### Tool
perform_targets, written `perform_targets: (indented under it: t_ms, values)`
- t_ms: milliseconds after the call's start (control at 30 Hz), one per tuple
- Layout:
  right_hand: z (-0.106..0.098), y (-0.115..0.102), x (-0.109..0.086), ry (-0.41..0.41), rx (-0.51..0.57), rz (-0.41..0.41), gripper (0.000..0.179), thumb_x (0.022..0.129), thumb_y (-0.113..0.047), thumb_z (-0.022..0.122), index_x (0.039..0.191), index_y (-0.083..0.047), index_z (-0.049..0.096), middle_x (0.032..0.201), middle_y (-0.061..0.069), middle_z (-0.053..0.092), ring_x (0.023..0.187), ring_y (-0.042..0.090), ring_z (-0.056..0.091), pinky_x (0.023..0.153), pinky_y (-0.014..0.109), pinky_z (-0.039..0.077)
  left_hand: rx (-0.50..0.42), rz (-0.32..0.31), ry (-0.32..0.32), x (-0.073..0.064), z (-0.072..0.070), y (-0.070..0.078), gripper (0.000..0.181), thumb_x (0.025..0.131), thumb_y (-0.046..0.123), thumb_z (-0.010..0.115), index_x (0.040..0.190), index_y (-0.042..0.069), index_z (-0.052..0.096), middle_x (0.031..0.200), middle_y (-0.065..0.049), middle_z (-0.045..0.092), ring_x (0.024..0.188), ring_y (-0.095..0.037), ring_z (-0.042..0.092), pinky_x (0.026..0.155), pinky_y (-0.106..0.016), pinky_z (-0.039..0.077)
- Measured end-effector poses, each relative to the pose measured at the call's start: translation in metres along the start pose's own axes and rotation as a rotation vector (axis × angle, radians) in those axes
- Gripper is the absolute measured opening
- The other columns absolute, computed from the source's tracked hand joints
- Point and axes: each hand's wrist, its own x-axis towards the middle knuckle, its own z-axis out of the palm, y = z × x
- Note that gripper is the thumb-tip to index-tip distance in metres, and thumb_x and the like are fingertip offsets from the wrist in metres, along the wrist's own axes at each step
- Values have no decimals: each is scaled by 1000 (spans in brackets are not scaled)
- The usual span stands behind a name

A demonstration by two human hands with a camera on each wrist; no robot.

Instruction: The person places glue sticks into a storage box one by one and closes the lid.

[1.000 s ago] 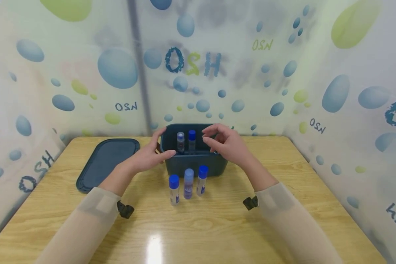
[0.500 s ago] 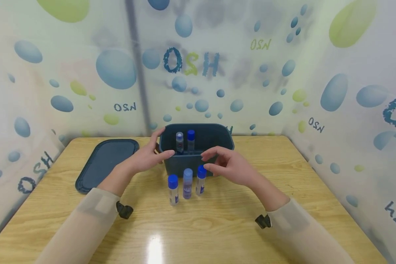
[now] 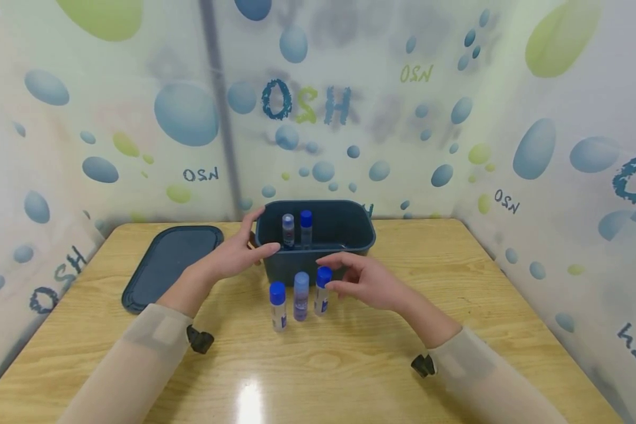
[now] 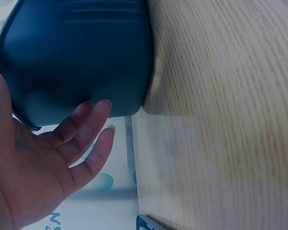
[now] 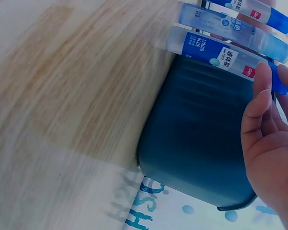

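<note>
Thumb and forefinger of the right hand (image 3: pixel 368 282) are bending round the blue cap (image 3: pixel 324 275) of the right-hand bottle (image 3: pixel 322 303), with hardly any room between; how hard they are pinching, I cannot tell. That bottle is standing upright in front of the box (image 3: pixel 344 224), the middle bottle (image 3: pixel 300 297) and left-hand bottle (image 3: pixel 278 309) lining up beside it. The left hand (image 3: pixel 235 256) is spreading wide at the box's left end, thumb touching the front rim, resting rather than gripping. Only the left wrist view is showing its other fingers (image 4: pixel 89 127) hanging loosely bent beside the box's outer wall. The right wrist view alone is letting me read "LIQUID GLUE" on the right-hand bottle, while only the head view is revealing a clear-topped bottle (image 3: pixel 288 231) and a blue-topped bottle (image 3: pixel 306 229) standing inside the box. Left of the box, a lid (image 3: pixel 177 259) is lying on the table (image 3: pixel 318 377).
</note>
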Motion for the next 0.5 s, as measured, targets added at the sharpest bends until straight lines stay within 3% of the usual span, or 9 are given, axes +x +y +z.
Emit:
perform_targets:
  t_ms: [200, 500]
  values:
    - [2, 1, -1, -10, 34, 14, 46, 108, -14, 72, 152, -9, 64, 136, 17, 71, 86, 39, 75, 81, 55, 65, 10, -2, 1, -1, 0, 1, 105, 104, 68, 64, 175, 41, -8, 118, -18, 65, 104, -36, 72, 96, -49, 59]
    - [5, 0, -3, 11, 20, -22, 45, 106, -10, 73, 151, -9, 65, 131, 17, 70, 85, 47, 73, 78, 52, 65, 14, 4, -2, 0, -1, -1, 104, 105, 66, 64, 175, 41, -9, 117, -18, 66, 103, -35, 72, 95, -49, 58]
